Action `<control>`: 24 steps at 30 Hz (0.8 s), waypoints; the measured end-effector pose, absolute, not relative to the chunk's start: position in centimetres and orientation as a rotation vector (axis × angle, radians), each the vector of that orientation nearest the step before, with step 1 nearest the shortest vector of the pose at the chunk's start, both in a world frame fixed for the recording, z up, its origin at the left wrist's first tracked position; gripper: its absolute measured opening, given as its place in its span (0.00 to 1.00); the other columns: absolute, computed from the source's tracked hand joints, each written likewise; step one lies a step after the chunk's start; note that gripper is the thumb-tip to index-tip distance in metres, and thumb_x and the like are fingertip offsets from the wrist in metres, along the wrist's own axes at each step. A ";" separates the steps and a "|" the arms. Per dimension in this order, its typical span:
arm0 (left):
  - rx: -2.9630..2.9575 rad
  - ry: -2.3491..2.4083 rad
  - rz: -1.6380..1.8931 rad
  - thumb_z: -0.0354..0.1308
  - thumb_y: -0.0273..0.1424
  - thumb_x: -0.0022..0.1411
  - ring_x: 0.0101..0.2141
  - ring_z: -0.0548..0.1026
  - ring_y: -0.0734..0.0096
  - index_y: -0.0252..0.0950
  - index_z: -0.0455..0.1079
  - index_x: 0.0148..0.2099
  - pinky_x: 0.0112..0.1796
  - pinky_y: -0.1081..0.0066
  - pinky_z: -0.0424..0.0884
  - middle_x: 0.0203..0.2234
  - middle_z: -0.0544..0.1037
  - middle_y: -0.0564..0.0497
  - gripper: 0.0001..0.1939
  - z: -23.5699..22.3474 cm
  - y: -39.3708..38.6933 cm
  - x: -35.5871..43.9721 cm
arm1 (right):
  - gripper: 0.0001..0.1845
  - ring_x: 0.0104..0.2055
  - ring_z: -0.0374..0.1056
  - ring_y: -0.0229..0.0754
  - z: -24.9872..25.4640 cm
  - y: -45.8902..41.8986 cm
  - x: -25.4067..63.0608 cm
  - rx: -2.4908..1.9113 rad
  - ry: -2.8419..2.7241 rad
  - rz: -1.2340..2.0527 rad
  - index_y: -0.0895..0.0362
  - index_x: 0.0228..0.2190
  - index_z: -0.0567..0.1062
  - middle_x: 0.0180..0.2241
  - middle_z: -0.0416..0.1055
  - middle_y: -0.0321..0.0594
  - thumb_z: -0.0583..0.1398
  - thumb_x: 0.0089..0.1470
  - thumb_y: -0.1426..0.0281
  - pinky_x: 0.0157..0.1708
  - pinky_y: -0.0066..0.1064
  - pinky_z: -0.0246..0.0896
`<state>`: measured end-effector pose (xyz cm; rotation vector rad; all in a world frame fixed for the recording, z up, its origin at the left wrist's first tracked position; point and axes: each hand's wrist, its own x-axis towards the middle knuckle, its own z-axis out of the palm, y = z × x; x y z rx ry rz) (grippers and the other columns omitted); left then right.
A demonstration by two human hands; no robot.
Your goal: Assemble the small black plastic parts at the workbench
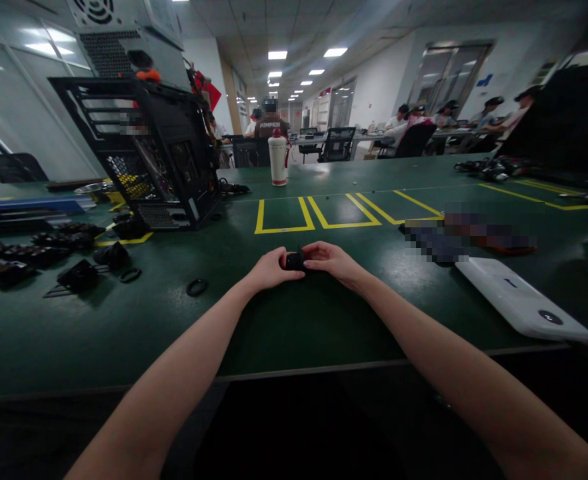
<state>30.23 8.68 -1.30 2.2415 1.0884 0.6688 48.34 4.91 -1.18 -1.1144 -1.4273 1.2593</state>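
Observation:
Between my two hands, just above the green table (284, 333), is a small black cylindrical part (295, 261). My left hand (270, 268) grips it from the left, thumb and fingers closed around its end. From the other side, the fingertips of my right hand (331, 261) pinch its right end. What kind of part it is cannot be made out, as the fingers cover much of it. A black ring (197, 287) lies flat on the table to the left of my hands, and a second black ring (130, 275) lies farther left.
Black parts (78, 275) and an open computer case (174, 153) stand at left. Yellow tape outlines (285, 231) mark the table ahead, with a white cup (278, 160) behind. A white device (524, 300) lies at right near the front edge. Several people sit in the background.

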 end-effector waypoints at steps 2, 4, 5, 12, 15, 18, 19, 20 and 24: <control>2.233 1.102 0.652 0.60 0.44 0.37 0.25 0.64 0.74 0.36 0.52 0.24 0.25 0.73 0.59 0.24 0.67 0.55 0.22 -1.2 8.7 30.3 | 0.21 0.40 0.65 0.37 -1.3 4.9 48.3 -1.132 -1.417 1.275 0.58 0.38 0.67 0.38 0.68 0.41 0.63 0.37 0.75 0.45 0.35 0.58; 2.230 1.109 0.638 0.60 0.44 0.37 0.25 0.64 0.73 0.36 0.52 0.24 0.25 0.73 0.59 0.24 0.67 0.55 0.22 -1.1 8.6 30.3 | 0.19 0.40 0.65 0.37 -1.4 5.0 48.4 -1.142 -1.461 1.243 0.58 0.37 0.68 0.38 0.68 0.41 0.62 0.39 0.73 0.45 0.35 0.58; 2.230 1.113 0.635 0.60 0.44 0.37 0.25 0.64 0.73 0.36 0.53 0.24 0.25 0.73 0.59 0.24 0.67 0.55 0.22 -1.0 8.6 30.3 | 0.18 0.39 0.65 0.37 -1.4 5.0 48.4 -1.145 -1.492 1.211 0.58 0.37 0.68 0.37 0.69 0.40 0.61 0.40 0.71 0.45 0.35 0.58; 2.198 1.114 0.654 0.61 0.43 0.36 0.26 0.65 0.73 0.36 0.52 0.23 0.25 0.74 0.59 0.26 0.68 0.55 0.22 -0.7 8.2 30.1 | 0.17 0.39 0.65 0.37 -0.8 4.5 48.3 -1.074 -1.544 1.192 0.56 0.35 0.67 0.37 0.67 0.37 0.62 0.38 0.74 0.42 0.36 0.60; 2.181 1.122 0.660 0.61 0.43 0.36 0.26 0.66 0.73 0.36 0.53 0.23 0.25 0.74 0.59 0.25 0.68 0.55 0.22 -0.9 8.2 30.1 | 0.22 0.40 0.65 0.37 -0.7 4.4 48.2 -1.075 -1.479 1.245 0.56 0.37 0.66 0.40 0.66 0.38 0.63 0.35 0.77 0.43 0.36 0.59; 2.172 1.114 0.666 0.60 0.44 0.36 0.27 0.66 0.72 0.36 0.52 0.24 0.25 0.74 0.59 0.26 0.69 0.54 0.22 -1.2 8.4 30.1 | 0.18 0.40 0.65 0.38 -0.9 4.6 48.1 -1.159 -1.453 1.239 0.58 0.37 0.67 0.39 0.67 0.41 0.61 0.39 0.73 0.46 0.37 0.57; 2.173 1.110 0.669 0.60 0.44 0.36 0.27 0.66 0.72 0.36 0.52 0.24 0.25 0.73 0.59 0.26 0.69 0.54 0.22 -1.3 8.4 30.1 | 0.17 0.40 0.65 0.38 -1.0 4.7 48.1 -1.177 -1.467 1.224 0.59 0.36 0.68 0.38 0.68 0.42 0.61 0.40 0.72 0.46 0.37 0.56; 2.177 1.107 0.670 0.60 0.45 0.36 0.27 0.66 0.72 0.36 0.52 0.24 0.25 0.73 0.59 0.26 0.69 0.55 0.22 -1.3 8.5 30.1 | 0.16 0.39 0.65 0.38 -1.1 4.7 48.2 -1.179 -1.488 1.210 0.59 0.35 0.68 0.37 0.68 0.42 0.60 0.41 0.71 0.46 0.38 0.57; 2.203 1.126 0.669 0.60 0.45 0.36 0.24 0.64 0.74 0.36 0.53 0.23 0.24 0.74 0.58 0.23 0.67 0.56 0.22 -1.4 8.5 30.1 | 0.20 0.38 0.66 0.37 -1.2 4.7 48.4 -1.090 -1.550 1.230 0.56 0.36 0.66 0.35 0.69 0.38 0.63 0.36 0.75 0.43 0.37 0.59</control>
